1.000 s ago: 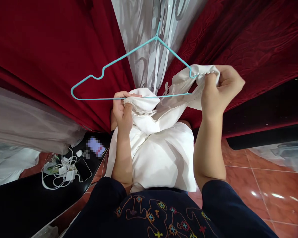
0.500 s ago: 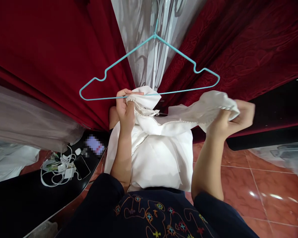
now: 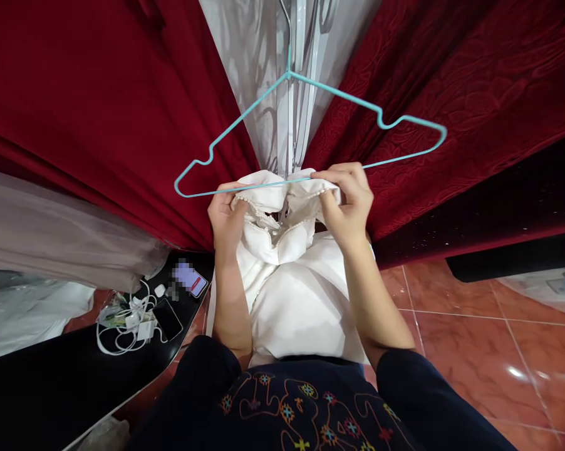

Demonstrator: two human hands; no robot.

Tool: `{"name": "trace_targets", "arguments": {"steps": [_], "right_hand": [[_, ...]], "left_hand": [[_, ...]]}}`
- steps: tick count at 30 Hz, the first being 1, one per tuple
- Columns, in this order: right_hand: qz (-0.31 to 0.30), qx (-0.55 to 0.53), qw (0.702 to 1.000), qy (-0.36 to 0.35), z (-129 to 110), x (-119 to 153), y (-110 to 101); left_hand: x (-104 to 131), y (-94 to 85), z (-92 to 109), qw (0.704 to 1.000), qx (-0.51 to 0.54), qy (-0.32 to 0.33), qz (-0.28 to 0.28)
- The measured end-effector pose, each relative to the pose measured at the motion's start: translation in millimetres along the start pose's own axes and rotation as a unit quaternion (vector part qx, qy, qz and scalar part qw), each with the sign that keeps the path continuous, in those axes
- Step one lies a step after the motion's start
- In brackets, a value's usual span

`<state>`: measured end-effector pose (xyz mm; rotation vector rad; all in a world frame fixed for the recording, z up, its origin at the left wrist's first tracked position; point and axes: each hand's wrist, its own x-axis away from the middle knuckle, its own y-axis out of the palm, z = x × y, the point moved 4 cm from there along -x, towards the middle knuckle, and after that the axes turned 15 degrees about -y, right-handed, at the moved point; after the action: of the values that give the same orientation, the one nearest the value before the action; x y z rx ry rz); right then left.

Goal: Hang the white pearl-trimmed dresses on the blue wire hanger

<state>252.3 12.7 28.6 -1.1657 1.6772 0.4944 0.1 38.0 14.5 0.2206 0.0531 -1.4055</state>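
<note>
A white dress with a pearl-beaded neckline lies bunched over my lap, its top edge raised. My left hand pinches one side of that beaded edge, thumb inside the opening. On the other side, my right hand grips the fabric, fingers curled over it by the hanger's lower bar. The light blue hanger hangs tilted in front of me, its bottom bar crossing just above the neckline. Whether the fingers also touch the bar is hard to tell.
On the left, a black bench carries white charging cables, a dark phone and a lit phone. Red curtains hang on both sides of a white drape. Red tiles cover the floor at right.
My right hand has moved inward to the left with its side of the dress, bringing the neckline edges closer together. The hanger has shifted and tilted, its right end higher.
</note>
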Motion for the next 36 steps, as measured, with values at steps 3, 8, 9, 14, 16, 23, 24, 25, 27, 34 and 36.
{"name": "trace_targets", "arguments": {"steps": [3,8,9,14,16,23,24,25,27,34,36], "right_hand": [[-0.019,0.025,0.999,0.024,6,-4,-14],[-0.036,0.040,0.998,0.040,6,-11,-22],[-0.034,0.039,0.998,0.036,6,-12,-22],[-0.025,0.014,1.000,0.004,2,-9,-18],[-0.025,0.008,1.000,0.003,1,-7,-15],[-0.017,0.029,0.999,0.007,-3,-4,-11],[-0.016,0.034,0.999,0.004,-2,-4,-12],[-0.016,0.039,0.999,0.004,-1,-4,-12],[-0.022,0.047,0.999,0.012,2,-3,-12],[-0.026,0.041,0.999,0.023,5,1,-6],[-0.015,0.034,0.999,0.017,3,0,-4]], "left_hand": [[-10,-38.4,-7,0.994,-0.062,0.031,0.089],[-23,-92.8,3,0.963,-0.053,0.119,0.235],[-27,-98.8,10,0.957,-0.050,0.142,0.248],[-48,-90.3,59,0.957,-0.066,0.193,0.205],[-52,-71.3,79,0.958,-0.084,0.197,0.190],[-32,-0.6,102,0.975,-0.097,0.187,0.074],[-23,3.2,99,0.976,-0.081,0.193,0.064],[-15,5.6,94,0.978,-0.059,0.192,0.057],[0,9.8,75,0.990,-0.019,0.139,0.033],[12,56.5,-16,0.963,0.066,-0.211,-0.152],[5,65.5,-18,0.962,0.158,-0.173,-0.137]]}}
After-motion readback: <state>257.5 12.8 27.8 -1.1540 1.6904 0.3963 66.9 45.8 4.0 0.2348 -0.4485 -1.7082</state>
